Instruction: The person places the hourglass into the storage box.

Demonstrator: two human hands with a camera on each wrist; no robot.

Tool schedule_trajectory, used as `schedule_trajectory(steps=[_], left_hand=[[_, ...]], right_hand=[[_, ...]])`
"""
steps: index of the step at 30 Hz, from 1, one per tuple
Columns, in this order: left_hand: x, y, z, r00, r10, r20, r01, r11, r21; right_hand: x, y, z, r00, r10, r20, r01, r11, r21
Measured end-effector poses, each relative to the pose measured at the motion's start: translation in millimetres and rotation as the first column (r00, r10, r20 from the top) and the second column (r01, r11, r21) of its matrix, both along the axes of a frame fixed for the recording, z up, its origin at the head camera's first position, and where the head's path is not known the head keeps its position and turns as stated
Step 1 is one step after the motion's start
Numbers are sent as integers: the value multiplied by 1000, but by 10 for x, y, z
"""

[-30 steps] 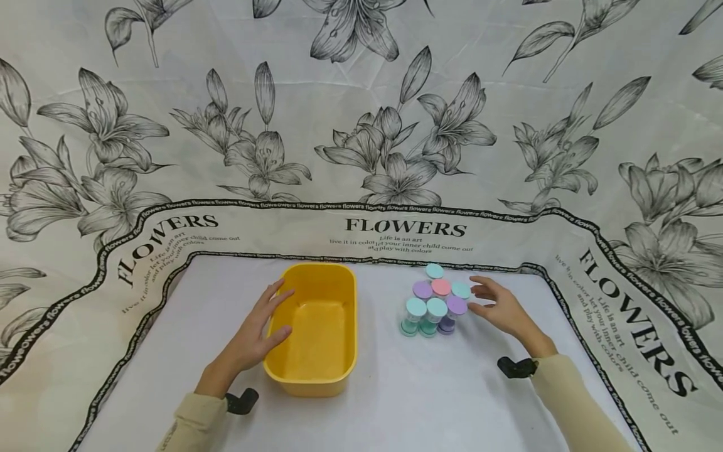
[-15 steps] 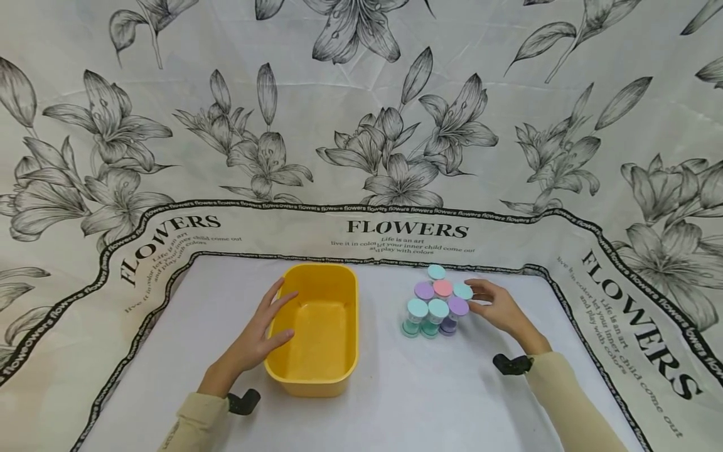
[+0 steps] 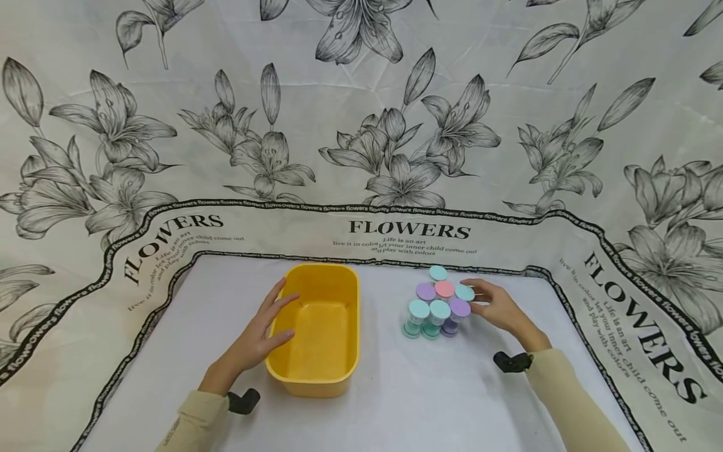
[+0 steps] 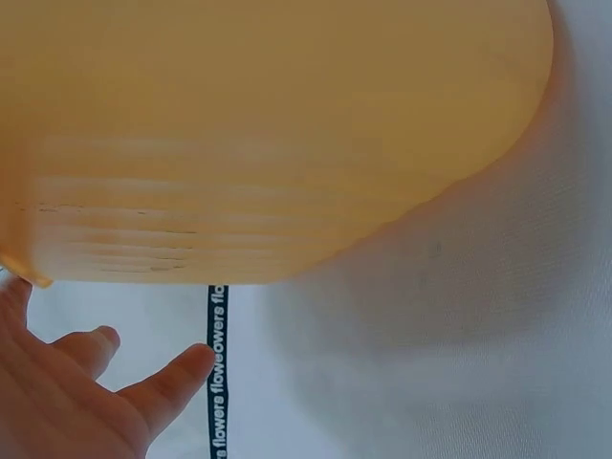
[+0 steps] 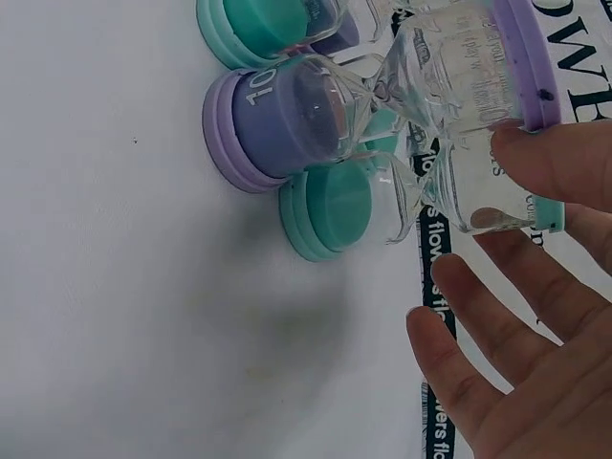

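Several sand timers with mint, purple and pink caps stand upright in a tight cluster right of centre. My right hand (image 3: 499, 309) holds the rightmost mint sand timer (image 3: 465, 292) by its upper part, thumb on the near side and index finger behind the glass. In the right wrist view, the timer's teal base (image 5: 335, 210) is beside a purple sand timer (image 5: 287, 120), whose cap is close to my thumb. The other fingers are spread off the glass. My left hand (image 3: 251, 336) rests at the left rim of a yellow plastic bin (image 3: 351, 351), its fingers extended over the opening.
A pink-capped sand timer (image 3: 444, 289) is in the middle of the cluster, with another mint timer (image 3: 437, 272) behind it. White cloth (image 3: 378, 408) covers the table. Behind it rises a flower-printed backdrop (image 3: 294, 232) with a black lettered border.
My right hand has moved slightly left onto the rightmost mint sand timer, its fingers closing round the upper part. The left hand and the bin hold their place.
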State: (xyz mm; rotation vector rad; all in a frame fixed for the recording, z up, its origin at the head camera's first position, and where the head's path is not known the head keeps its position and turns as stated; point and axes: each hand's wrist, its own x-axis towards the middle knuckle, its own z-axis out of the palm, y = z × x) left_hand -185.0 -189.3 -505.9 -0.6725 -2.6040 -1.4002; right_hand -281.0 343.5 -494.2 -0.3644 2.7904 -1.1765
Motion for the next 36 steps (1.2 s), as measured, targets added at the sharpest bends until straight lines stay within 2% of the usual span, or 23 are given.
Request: schedule_trajectory(steps=[5, 13, 18, 25, 32, 36], left_hand=[[-8, 2, -18, 1000, -13, 5, 13, 1000, 6], [5, -5, -2, 1000, -14, 13, 13, 1000, 14], [-2, -13, 7, 1000, -18, 11, 18, 1000, -3], [-14, -27, 26, 1000, -17, 9, 18, 999, -36], [-8, -25, 35, 1000, -18, 20, 19, 999, -45], [-2, -23, 52, 1000, -14, 27, 15, 999, -50]], right_hand=[[7, 20, 75, 1000, -4, -4, 4, 999, 33], [35, 109, 329, 994, -105, -32, 107, 992, 72], [64, 158, 623, 990, -136, -37, 139, 987, 82], [67, 122, 1086, 983, -118, -142, 128, 990, 67], [79, -128, 1465, 978, -87, -188, 106, 990, 90], [95, -377, 1644, 980, -26, -198, 44, 995, 85]])
